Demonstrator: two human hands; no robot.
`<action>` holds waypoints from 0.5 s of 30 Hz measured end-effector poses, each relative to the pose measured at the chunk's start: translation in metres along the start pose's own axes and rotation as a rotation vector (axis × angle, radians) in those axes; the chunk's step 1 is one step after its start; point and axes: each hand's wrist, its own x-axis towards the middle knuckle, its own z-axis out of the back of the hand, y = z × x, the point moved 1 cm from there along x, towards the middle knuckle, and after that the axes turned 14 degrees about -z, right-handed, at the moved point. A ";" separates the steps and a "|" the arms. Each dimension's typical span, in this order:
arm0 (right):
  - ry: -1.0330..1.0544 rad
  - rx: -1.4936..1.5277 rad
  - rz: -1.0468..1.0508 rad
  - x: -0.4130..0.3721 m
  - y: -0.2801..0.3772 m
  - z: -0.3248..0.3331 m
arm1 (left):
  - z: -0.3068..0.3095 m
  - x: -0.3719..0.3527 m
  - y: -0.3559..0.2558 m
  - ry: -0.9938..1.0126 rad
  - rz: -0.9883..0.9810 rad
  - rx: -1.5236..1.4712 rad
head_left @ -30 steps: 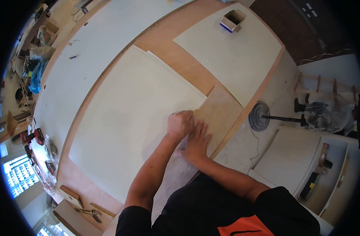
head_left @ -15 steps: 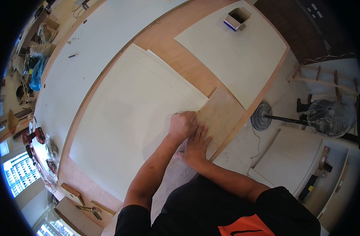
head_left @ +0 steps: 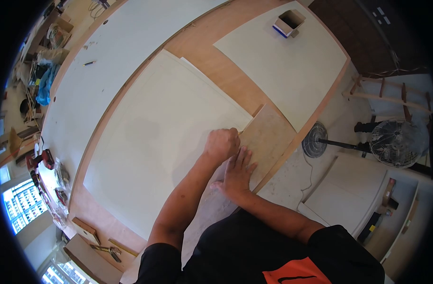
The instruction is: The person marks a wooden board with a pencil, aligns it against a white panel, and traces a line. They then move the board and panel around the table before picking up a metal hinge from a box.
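Head view: the left hand (head_left: pixel 222 144) is clenched above the white sheet (head_left: pixel 150 123), at the edge of the wooden board (head_left: pixel 268 137) (what it grips, I cannot tell). The right hand (head_left: pixel 237 175) is spread flat, its fingers upon this board, which lies partly between two white sheets, near the worktable's edge.

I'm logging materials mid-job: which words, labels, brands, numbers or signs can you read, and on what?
No text is readable.
Orange patch on black shirt: black curved mark, no letters visible.
Box, red drill, white patches: any print too small or blurred.
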 end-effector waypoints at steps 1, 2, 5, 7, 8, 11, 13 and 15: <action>-0.004 -0.003 0.002 0.000 0.000 0.000 | 0.000 0.000 0.000 0.010 0.010 -0.006; -0.009 -0.006 0.004 0.000 0.000 -0.001 | 0.001 0.001 -0.001 0.025 0.023 -0.002; -0.029 -0.006 0.006 0.000 -0.001 -0.004 | -0.001 0.001 -0.001 0.065 0.061 0.008; -0.036 -0.024 0.001 0.000 0.000 -0.005 | -0.002 -0.002 -0.001 0.081 0.085 0.014; -0.035 -0.043 -0.004 -0.001 0.001 -0.004 | -0.001 -0.006 -0.001 0.082 0.088 0.014; -0.048 -0.044 0.006 0.000 0.001 -0.008 | 0.005 -0.020 -0.002 0.067 0.093 0.009; -0.056 -0.051 0.004 -0.002 0.002 -0.007 | 0.009 -0.033 -0.003 0.039 0.084 -0.002; -0.058 -0.084 -0.013 -0.004 0.005 -0.003 | 0.011 -0.048 -0.001 0.036 0.092 0.002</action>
